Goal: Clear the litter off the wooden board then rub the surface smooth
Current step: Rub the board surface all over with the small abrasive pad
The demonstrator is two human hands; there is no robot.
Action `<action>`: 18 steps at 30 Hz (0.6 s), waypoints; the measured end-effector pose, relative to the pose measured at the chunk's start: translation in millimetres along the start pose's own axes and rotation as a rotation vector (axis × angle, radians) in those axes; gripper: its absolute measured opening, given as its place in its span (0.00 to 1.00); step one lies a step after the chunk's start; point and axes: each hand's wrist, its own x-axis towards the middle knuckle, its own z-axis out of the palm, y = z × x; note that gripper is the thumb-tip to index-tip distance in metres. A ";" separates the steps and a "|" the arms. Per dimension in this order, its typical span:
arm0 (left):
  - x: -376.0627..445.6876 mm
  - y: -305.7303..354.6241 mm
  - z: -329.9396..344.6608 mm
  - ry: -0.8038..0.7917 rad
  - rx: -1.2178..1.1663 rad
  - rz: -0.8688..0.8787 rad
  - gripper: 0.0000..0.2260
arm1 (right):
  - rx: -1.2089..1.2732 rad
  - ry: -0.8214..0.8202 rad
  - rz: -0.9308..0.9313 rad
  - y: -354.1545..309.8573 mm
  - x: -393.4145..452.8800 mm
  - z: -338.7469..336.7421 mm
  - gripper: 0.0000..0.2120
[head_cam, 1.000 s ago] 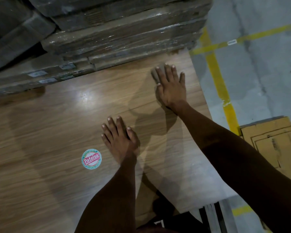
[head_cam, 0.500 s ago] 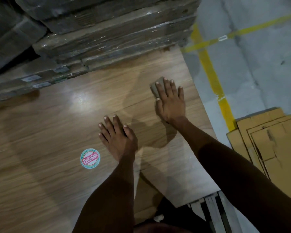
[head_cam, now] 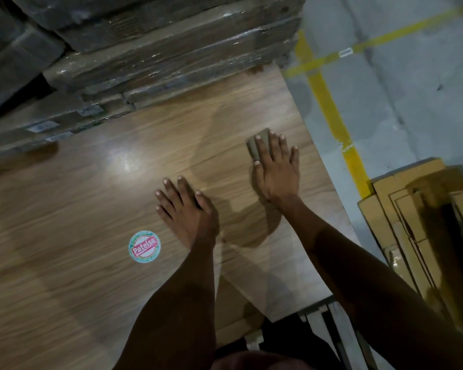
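Rubbing is the step now: the right hand (head_cam: 277, 172) presses flat on a small pad (head_cam: 258, 145) at the board (head_cam: 91, 209)'s right side; the left hand (head_cam: 189, 212) rests flat, holding nothing. Next, slide the pad along.

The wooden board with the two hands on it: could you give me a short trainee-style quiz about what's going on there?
1. True or false: the left hand lies flat on the wooden board and holds nothing.
2. What does the right hand press against the board? A) a sanding pad B) a paint brush C) a hammer
3. Fill in: the round sticker lies to the ___ of the left hand.

Key: 1 true. 2 A, a small flat grey-brown pad under the straight fingers. 3 left, a little nearer the person.
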 end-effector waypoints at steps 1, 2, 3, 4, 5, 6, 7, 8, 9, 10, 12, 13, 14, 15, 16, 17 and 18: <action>0.1 -0.7 0.3 0.000 0.001 0.001 0.26 | 0.000 0.018 0.066 3.6 -1.4 -0.7 0.30; 0.4 -1.2 0.9 0.004 -0.002 0.001 0.26 | 0.005 0.036 0.135 4.5 -2.9 -0.3 0.30; 0.7 -1.6 1.7 0.008 -0.007 0.002 0.26 | 0.011 0.054 0.194 2.4 -5.8 1.0 0.30; 0.9 -2.0 2.3 0.013 -0.011 0.004 0.26 | 0.014 0.069 0.231 -2.1 -10.1 3.5 0.30; 0.8 -2.1 2.7 0.017 -0.012 0.006 0.26 | 0.013 0.078 0.240 -7.7 -15.9 6.9 0.30; 0.6 -2.0 3.1 0.023 -0.011 0.008 0.26 | 0.013 0.074 0.220 -13.1 -22.9 9.8 0.30; 0.5 -1.5 3.1 0.026 -0.013 0.008 0.26 | 0.019 0.056 0.176 -17.1 -30.5 12.0 0.30; 0.2 -0.9 3.0 0.030 -0.015 0.008 0.26 | 0.026 0.030 0.113 -18.8 -38.3 13.0 0.30; 0.1 -0.4 2.7 0.032 -0.014 0.010 0.26 | 0.029 0.006 0.044 -18.0 -45.2 13.5 0.31; 0.2 -0.1 2.6 0.033 -0.012 0.012 0.26 | 0.023 -0.008 -0.019 -14.6 -50.5 13.3 0.31; 0.5 0.2 2.8 0.028 -0.012 0.010 0.26 | -0.001 0.000 -0.069 -2.5 -53.5 10.4 0.31; 0.5 0.3 2.5 0.028 -0.010 0.008 0.26 | -0.008 0.014 -0.041 3.5 -52.6 8.7 0.31; 0.7 0.0 2.3 0.030 -0.008 0.010 0.26 | -0.006 0.026 0.019 8.5 -51.3 7.0 0.31; 0.6 -0.3 2.3 0.028 -0.006 0.012 0.26 | 0.003 0.036 0.095 12.2 -50.0 5.3 0.31; 0.4 -0.8 2.2 0.026 -0.003 0.013 0.26 | 0.014 0.048 0.166 13.7 -49.4 4.2 0.30; 0.3 -0.8 2.5 0.024 0.001 0.014 0.26 | 0.025 0.059 0.225 12.6 -49.8 4.5 0.30; 0.3 -0.6 2.9 0.025 0.004 0.015 0.26 | 0.035 0.069 0.271 8.9 -51.6 5.6 0.30</action>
